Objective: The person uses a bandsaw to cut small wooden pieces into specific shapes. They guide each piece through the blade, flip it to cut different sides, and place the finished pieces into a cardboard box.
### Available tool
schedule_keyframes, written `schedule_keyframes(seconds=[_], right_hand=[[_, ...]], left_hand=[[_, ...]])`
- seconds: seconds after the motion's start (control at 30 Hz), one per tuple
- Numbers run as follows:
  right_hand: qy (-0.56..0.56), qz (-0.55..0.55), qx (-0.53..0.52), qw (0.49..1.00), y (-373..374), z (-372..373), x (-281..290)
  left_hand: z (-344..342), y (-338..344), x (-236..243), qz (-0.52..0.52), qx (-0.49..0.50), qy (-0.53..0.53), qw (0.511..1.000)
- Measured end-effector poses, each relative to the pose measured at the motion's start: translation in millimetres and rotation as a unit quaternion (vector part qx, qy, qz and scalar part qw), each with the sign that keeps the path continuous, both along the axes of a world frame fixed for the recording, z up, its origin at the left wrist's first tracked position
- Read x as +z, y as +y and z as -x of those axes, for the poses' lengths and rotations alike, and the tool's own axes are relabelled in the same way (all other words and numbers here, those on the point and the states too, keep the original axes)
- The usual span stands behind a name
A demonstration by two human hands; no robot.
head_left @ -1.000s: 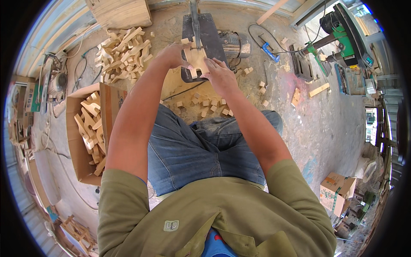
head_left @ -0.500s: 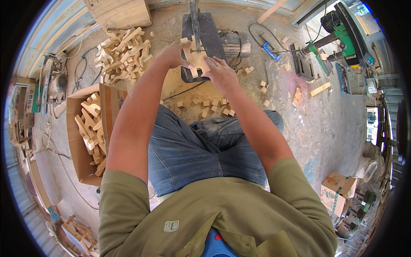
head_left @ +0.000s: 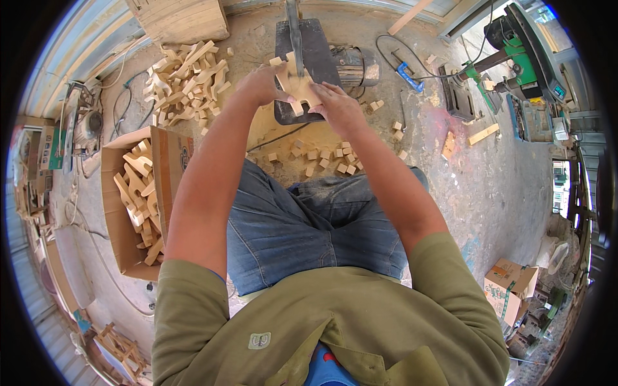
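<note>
A pale, curvy-edged wooden piece [head_left: 300,87] lies on the dark worktable [head_left: 320,55] of a small saw-like machine, under its narrow overhead arm [head_left: 294,29]. My left hand [head_left: 262,85] grips the piece's left edge, thumb near its front end. On the opposite edge, my right hand [head_left: 340,109] presses with fingers laid over the wood and the thumb at the near side. The spot where the arm's lower end meets the wood is too small to make out clearly.
Several wooden offcuts [head_left: 348,156] lie on the sawdusty floor before my knees. A heap of curved wooden pieces [head_left: 183,83] sits at far left, with a cardboard box [head_left: 116,212] of similar pieces nearer. A motor [head_left: 356,66] adjoins the worktable; a green drill press [head_left: 515,55] stands at far right.
The wooden piece has turned slightly on the worktable, its near end shifting right. Both hands have moved a little with it and keep their hold.
</note>
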State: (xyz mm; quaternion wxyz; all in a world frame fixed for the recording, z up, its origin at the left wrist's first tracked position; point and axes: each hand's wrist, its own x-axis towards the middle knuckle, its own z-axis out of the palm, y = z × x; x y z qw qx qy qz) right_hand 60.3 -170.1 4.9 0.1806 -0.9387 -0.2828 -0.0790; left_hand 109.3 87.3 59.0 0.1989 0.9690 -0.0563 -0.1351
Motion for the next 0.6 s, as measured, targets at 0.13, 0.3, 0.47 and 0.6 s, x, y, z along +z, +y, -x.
schedule_keyframes(seconds=[0.13, 0.3, 0.47, 0.6], right_hand=[[0.009, 0.001, 0.012, 1.0, -5, -6, -2], [0.009, 0.006, 0.031, 0.999, -10, -15, -1], [0.022, 0.014, 0.043, 0.999, -13, -19, 3], [0.024, 0.011, 0.05, 0.998, -15, -22, 5]], left_hand=[[3, -2, -2, 0.003, 0.013, -0.01, 1.0], [9, -4, 0, 0.007, 0.017, -0.019, 1.0], [11, -7, -1, 0.001, 0.023, -0.019, 1.0], [11, -7, -2, 0.005, 0.027, -0.022, 0.999]])
